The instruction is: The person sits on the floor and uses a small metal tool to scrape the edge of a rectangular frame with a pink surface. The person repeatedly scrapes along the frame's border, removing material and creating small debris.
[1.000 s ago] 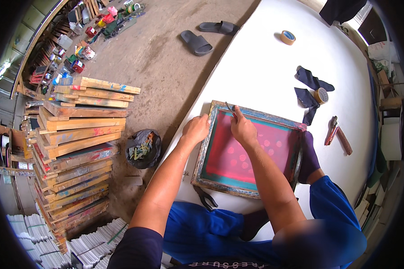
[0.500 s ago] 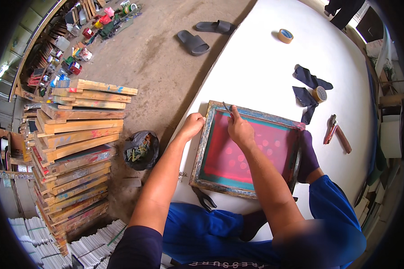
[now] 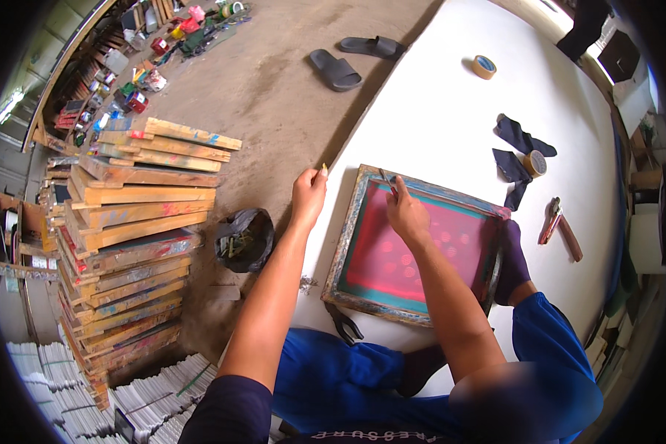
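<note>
A paint-stained screen printing frame point(image 3: 339, 248) lies on the white tabletop, its mesh point(image 3: 377, 255) pink-red with round pale marks and a green border. My right hand point(image 3: 409, 216) is over the mesh near the frame's far left corner, closed around a thin dark metal tool point(image 3: 388, 182) whose tip reaches that far edge. Off the frame's left side, my left hand point(image 3: 308, 198) pinches a small yellowish scrap point(image 3: 324, 171) between thumb and finger. Black tool handles, like those of pliers point(image 3: 343, 324), stick out from beneath the near left corner.
Left of the table stand a black bag point(image 3: 246, 240) with scraps inside and a tall stack of wooden frames point(image 3: 152, 196). Tape rolls point(image 3: 484, 67), dark cloth strips point(image 3: 523, 136) and a red-handled cutter point(image 3: 550, 222) lie on the table. Sandals point(image 3: 336, 70) rest on the floor.
My left hand has come away from the frame's left edge, up and to the left, with the yellowish scrap at its fingertips. My right hand stays near the far left corner. The view has shifted slightly.
</note>
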Demonstrator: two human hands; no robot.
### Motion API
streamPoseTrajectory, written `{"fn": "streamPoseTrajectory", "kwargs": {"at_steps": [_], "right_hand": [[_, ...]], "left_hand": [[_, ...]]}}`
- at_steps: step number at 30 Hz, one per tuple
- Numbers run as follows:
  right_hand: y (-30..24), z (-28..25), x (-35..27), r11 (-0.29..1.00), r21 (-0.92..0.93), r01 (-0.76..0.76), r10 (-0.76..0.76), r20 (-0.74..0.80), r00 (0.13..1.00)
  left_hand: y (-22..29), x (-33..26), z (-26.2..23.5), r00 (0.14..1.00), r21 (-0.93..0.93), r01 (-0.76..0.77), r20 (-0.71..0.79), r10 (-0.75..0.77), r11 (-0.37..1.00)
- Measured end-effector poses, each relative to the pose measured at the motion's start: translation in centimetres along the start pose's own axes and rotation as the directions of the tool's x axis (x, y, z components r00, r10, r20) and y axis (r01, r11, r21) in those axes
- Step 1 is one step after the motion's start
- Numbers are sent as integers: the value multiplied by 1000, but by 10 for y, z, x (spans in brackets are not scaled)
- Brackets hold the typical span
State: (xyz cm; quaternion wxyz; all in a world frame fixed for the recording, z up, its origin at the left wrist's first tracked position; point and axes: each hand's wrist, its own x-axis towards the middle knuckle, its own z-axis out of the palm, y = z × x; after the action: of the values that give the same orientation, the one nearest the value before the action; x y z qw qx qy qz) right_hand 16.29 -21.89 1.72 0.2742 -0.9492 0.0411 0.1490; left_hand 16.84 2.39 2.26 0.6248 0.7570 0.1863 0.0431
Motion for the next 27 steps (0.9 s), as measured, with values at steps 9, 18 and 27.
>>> {"fn": "streamPoseTrajectory", "kwargs": {"at_steps": [9,18,27], "right_hand": [[-36,29,-66,992,84,90,-94,38,995],[-46,39,-91,954,149,259,-266,29,963],[-2,13,-83,963,66,263,-262,-29,965]], "left_hand": [[-35,-116,-165,903,538,50,-385,192,841],[-60,-118,-198,818,762,217,-483,313,610],[-26,-138,-78,995,632,-87,13,102,770]]}}
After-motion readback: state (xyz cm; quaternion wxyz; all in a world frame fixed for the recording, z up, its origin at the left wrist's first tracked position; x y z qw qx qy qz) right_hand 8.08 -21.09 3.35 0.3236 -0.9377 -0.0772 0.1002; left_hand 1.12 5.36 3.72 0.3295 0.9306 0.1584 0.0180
